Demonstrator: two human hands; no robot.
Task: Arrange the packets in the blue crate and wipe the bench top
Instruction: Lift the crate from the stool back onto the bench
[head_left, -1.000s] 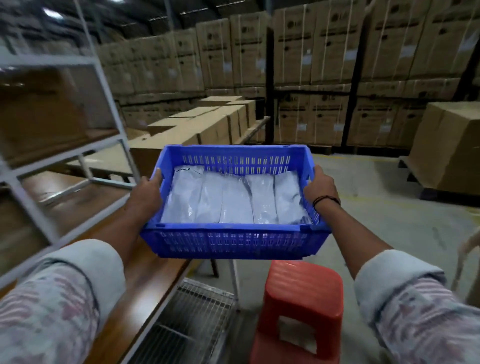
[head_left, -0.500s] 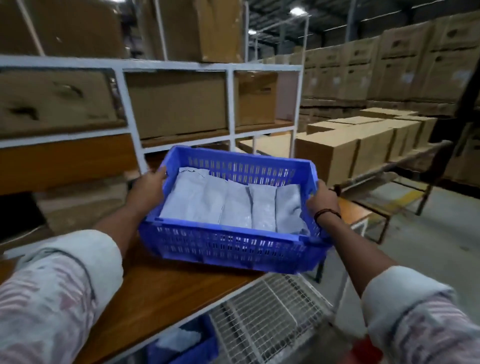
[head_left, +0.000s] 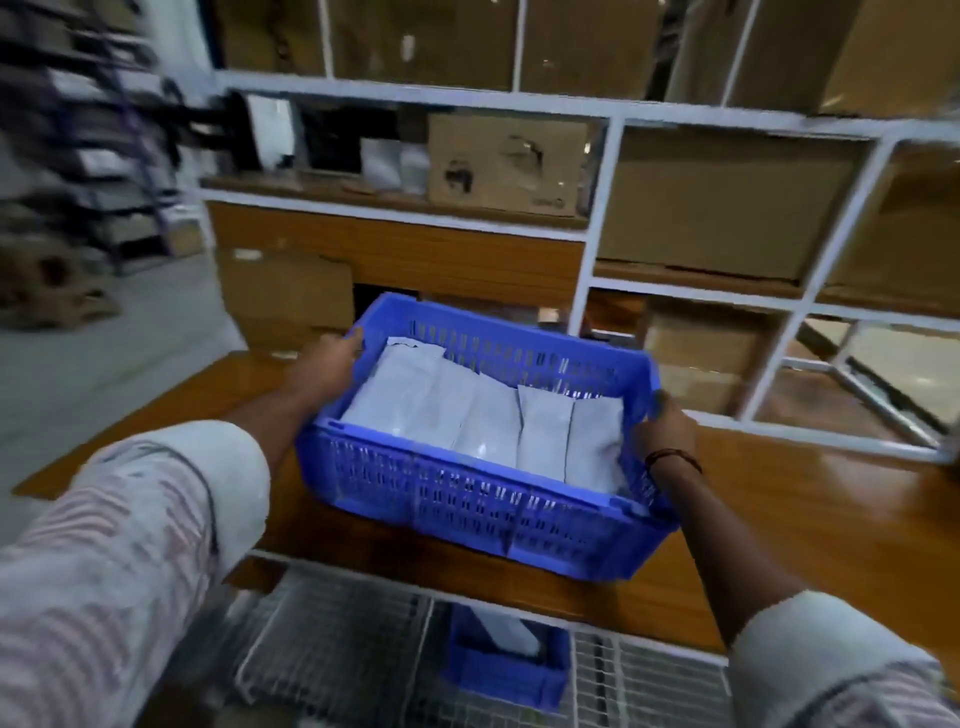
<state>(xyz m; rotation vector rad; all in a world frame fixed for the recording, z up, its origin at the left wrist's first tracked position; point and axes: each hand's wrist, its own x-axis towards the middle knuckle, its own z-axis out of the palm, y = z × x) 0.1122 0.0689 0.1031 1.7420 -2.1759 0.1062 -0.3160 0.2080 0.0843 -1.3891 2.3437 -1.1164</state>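
Beyond the blue crate (head_left: 467, 499), a white shelf frame (head_left: 597, 249) is standing on the far part of the bench top (head_left: 805, 493). Its bays are holding cardboard boxes, and one box with dark printed marks (head_left: 504, 166) is sitting behind and above the crate's far wall. Below the crate's near wall, a wire rack (head_left: 332, 649) is showing under the bench, with a smaller blue bin (head_left: 504, 670) sitting on it.

I am gripping the crate at both ends. My left hand (head_left: 327, 364) is curling over the left rim, and my right hand (head_left: 665, 431), with a dark bracelet (head_left: 672, 457) at the wrist, is clasping the right rim. The crate is tilting over the brown wooden bench top; I cannot tell whether its base is touching the wood. Its walls are slotted. Inside, pale grey-white packets (head_left: 483, 421) are lying side by side in one row, their edges overlapping.
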